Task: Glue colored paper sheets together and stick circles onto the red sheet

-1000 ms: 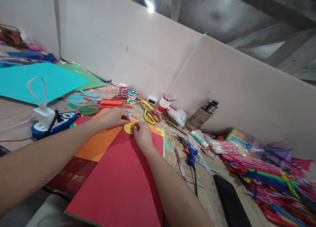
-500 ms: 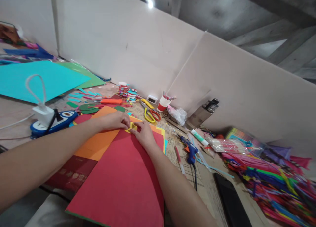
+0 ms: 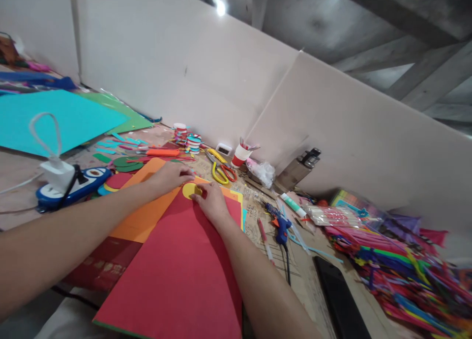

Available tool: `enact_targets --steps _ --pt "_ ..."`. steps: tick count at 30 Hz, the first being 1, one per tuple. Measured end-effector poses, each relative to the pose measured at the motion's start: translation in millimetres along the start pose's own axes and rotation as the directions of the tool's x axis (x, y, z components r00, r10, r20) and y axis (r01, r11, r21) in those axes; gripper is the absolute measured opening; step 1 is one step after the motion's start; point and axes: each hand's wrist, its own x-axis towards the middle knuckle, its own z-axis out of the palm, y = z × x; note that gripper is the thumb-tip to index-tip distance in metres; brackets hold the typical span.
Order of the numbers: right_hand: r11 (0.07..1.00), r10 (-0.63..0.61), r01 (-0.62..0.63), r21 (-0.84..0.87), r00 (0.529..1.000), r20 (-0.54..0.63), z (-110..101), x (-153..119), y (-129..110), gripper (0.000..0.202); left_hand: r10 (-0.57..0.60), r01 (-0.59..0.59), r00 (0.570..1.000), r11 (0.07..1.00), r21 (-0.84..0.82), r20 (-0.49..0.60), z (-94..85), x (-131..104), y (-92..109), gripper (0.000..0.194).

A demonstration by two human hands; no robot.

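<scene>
Step, I judge: handling yellow circle (image 3: 189, 191) at far end of red paper (image 3: 180, 265) | right hand (image 3: 213, 202): fingers pinching its edge | left hand (image 3: 168, 177): fingers narrow, holding unclear | next needs gentle, steady grip

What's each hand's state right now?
Left hand: fingers curled beside the round yellow paper disc; whether it grips anything can't be told.
Right hand: closed, pinching that disc's edge.

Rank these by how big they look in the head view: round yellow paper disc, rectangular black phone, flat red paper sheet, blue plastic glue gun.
1. Flat red paper sheet
2. Rectangular black phone, bottom cut off
3. Blue plastic glue gun
4. Round yellow paper disc, partly covered
</scene>
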Motion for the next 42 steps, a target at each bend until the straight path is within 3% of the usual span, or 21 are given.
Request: enact_targets --steps 2,9,15,20,32,37,42 --pt "1.000 -0.002 0.002 0.001 1.000 0.000 1 0 1 0.033 0.036 -0.036 0.999 0.998 0.043 0.012 3.0 -1 4 0.022" --pt "1.000 0.003 -0.003 0.011 1.000 -0.008 0 -1 0 0.034 -0.022 0.012 0.997 0.991 0.132 0.068 12.7 -6 14 0.024" --pt "1.000 -0.018 0.018 -0.009 1.000 -0.016 2 0 2 0.031 -0.044 0.045 0.996 0.999 -0.008 0.073 14.8 -9 15 0.007" --pt "1.000 -0.017 0.017 -0.023 1.000 -0.016 2 1 4 0.033 -0.081 0.081 0.993 0.997 0.007 0.080 17.3 -12 23 0.005" --pt "0.999 -0.039 0.039 -0.030 0.999 -0.009 -1 0 2 0.023 0.036 -0.045 0.992 0.997 0.067 0.120 22.9 -11 15 0.004" --pt "0.999 -0.031 0.030 -0.020 0.999 -0.019 1 1 3 0.026 -0.031 0.022 0.994 0.996 0.090 0.109 18.6 -13 24 0.006" --pt "0.999 -0.036 0.036 -0.021 0.999 -0.010 1 0 3 0.027 -0.002 -0.010 0.993 0.995 0.101 0.120 22.9 -14 22 0.008"
